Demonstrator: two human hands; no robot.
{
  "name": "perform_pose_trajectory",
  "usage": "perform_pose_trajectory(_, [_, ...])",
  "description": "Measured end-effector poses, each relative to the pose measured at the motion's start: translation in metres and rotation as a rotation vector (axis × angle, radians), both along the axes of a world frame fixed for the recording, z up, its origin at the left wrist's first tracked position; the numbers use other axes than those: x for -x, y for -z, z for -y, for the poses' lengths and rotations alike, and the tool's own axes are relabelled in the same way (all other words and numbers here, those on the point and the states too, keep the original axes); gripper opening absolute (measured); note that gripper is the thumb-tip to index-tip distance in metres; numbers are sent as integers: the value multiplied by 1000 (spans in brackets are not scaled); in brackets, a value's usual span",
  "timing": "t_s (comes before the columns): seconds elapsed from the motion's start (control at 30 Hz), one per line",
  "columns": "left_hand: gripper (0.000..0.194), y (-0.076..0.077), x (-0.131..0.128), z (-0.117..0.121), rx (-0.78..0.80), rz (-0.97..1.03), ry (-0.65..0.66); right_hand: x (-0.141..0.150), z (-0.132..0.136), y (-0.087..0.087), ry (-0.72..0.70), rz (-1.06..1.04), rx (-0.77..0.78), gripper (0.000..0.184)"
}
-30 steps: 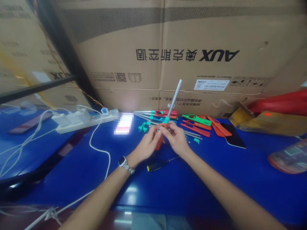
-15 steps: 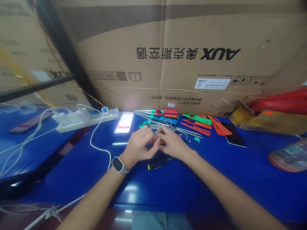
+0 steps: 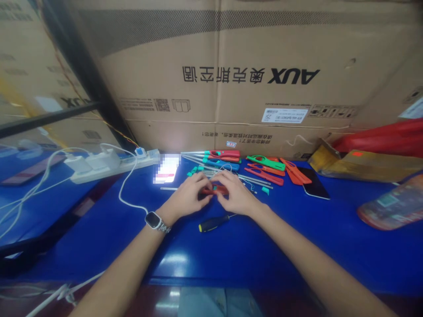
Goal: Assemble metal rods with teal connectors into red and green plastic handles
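Observation:
My left hand (image 3: 185, 196), with a watch on its wrist, curls its fingers round one end of a red plastic lighter body (image 3: 218, 189). My right hand (image 3: 236, 193) has its fingers and thumb closed on the other end; much of the piece is hidden by both hands. Just nearer to me lies a black and yellow screwdriver (image 3: 213, 223). Beyond the hands are assembled long-reach lighters with red (image 3: 225, 153) and blue (image 3: 229, 164) handles, plus loose metal tubes, thin wires and small green plastic bits (image 3: 265, 189).
Green (image 3: 264, 161) and orange (image 3: 295, 171) handle shells lie to the right, partly over a dark phone (image 3: 317, 187). A plastic jar (image 3: 391, 202) stands far right. A lit phone (image 3: 167, 168) and a white power strip (image 3: 115, 167) are left. A large cardboard box (image 3: 211, 101) rises behind.
My hands have spread slightly and turned flatter, so the red lighter body shows more between them. The screwdriver is less covered. The whole view has shifted a little.

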State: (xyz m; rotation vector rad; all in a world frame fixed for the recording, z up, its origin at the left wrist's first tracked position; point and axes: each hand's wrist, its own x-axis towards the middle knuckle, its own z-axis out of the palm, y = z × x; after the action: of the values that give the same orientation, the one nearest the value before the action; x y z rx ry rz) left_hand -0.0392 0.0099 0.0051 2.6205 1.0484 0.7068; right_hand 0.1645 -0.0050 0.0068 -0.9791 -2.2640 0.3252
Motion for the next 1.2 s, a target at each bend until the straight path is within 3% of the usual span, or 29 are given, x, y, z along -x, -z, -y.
perform_pose_trajectory(0.17, [8,-3,3,-3,-29,-11,7,-5,39,-17,-105,174,34,30])
perform_pose_trajectory(0.27, [13,-1,5,-5,-33,-59,24,-3,52,-11,-148,286,49,26])
perform_pose_trajectory(0.4, [13,2,7,-8,-24,-104,9,1,46,-1,-115,311,45,21])
perform_pose_trajectory(0.57, [8,-4,12,-7,9,-128,-39,-2,33,-11,-95,69,71,23])
perform_pose_trajectory(0.77, [17,-11,12,-2,-69,-144,-153,-12,3,-24,75,-627,217,26])
perform_pose_trajectory(0.9, [19,-9,-5,5,-113,-117,-75,-21,-17,-20,141,-949,266,39])
perform_pose_trajectory(1.03, [25,-5,-19,9,-69,-126,63,-24,-20,-6,117,-994,231,41])
perform_pose_trajectory(1.2, [23,-4,-18,9,-45,-111,47,-21,-16,7,112,-713,140,22])
